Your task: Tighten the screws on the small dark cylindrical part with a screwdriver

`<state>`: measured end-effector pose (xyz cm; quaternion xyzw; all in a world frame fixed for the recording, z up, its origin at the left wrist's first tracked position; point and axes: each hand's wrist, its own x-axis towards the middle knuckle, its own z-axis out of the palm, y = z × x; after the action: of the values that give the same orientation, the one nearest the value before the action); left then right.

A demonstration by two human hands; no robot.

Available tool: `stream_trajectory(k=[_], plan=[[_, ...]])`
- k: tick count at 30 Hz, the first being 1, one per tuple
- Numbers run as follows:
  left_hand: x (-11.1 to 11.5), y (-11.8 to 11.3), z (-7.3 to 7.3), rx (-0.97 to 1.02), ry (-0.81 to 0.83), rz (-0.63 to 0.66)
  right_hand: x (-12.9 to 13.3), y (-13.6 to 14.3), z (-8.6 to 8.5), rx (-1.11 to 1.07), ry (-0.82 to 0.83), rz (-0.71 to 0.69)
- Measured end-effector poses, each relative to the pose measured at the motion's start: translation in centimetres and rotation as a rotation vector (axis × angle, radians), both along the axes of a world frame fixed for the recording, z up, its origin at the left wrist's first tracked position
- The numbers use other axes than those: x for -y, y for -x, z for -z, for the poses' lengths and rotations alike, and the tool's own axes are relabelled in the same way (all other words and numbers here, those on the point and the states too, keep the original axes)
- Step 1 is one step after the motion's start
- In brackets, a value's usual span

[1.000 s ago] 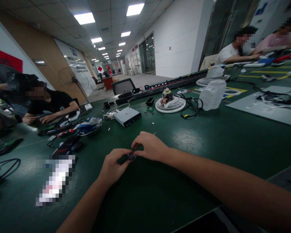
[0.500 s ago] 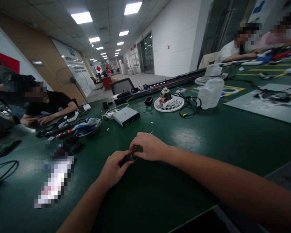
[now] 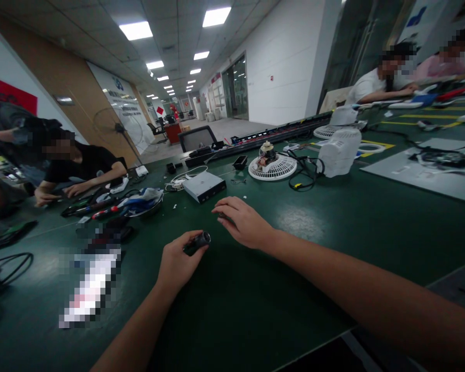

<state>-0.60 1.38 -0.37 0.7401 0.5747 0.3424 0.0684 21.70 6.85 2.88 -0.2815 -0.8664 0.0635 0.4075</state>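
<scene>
My left hand [image 3: 179, 262] grips a short dark cylinder [image 3: 201, 240] between thumb and fingers, its round end with a paler rim facing up and right. To the right and slightly farther off, my right hand [image 3: 243, 222] hovers above the green table [image 3: 232, 310], apart from the cylinder. Its thumb and fingers are pinched together, and a small dark bit seems to show between them, too small to name. Beyond my hands lies a silver and black box-shaped drive [image 3: 204, 186].
Farther back are a white fan grille with a motor [image 3: 272, 166], a white housing [image 3: 340, 152] and black cable [image 3: 306, 175]. A small black tray [image 3: 239, 162] stands behind the drive. Tools and a blue cloth [image 3: 143, 200] lie left. Other people sit at both sides.
My right hand has come away from the cylinder, moving up and right. The cylinder stays in my left hand, which has shifted slightly left, and its round end is now uncovered.
</scene>
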Motion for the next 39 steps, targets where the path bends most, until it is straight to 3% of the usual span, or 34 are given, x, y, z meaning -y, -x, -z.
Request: stream_trajectory(k=[2,4,7,9,12,18,27,39], plan=[[-0.1,0.1,0.0,0.047,-0.002,-0.057,-0.2,-0.1,0.0,-0.139,0.033,0.1],[-0.2,0.2,-0.1,0.075,0.009,-0.1,-0.6,0.0,0.2,-0.338,0.178,0.121],[-0.2,0.2,0.0,0.085,0.024,-0.126,-1.4,0.4,0.9,-0.62,0.427,-0.04],[-0.1,0.2,0.0,0.084,0.028,-0.126,-1.8,0.6,1.4,-0.675,0.517,-0.143],[-0.1,0.0,-0.1,0.091,0.034,-0.12,-1.7,0.8,1.6,-0.615,0.587,-0.22],[0.1,-0.2,-0.2,0.073,0.035,-0.095,-0.8,0.8,1.0,-0.45,0.561,-0.19],[0.1,0.0,-0.2,0.049,0.022,-0.072,-1.7,0.7,1.7,-0.491,0.637,-0.25],[0.2,0.0,-0.3,0.047,0.004,-0.067,-1.3,0.7,0.9,-0.471,0.66,-0.258]])
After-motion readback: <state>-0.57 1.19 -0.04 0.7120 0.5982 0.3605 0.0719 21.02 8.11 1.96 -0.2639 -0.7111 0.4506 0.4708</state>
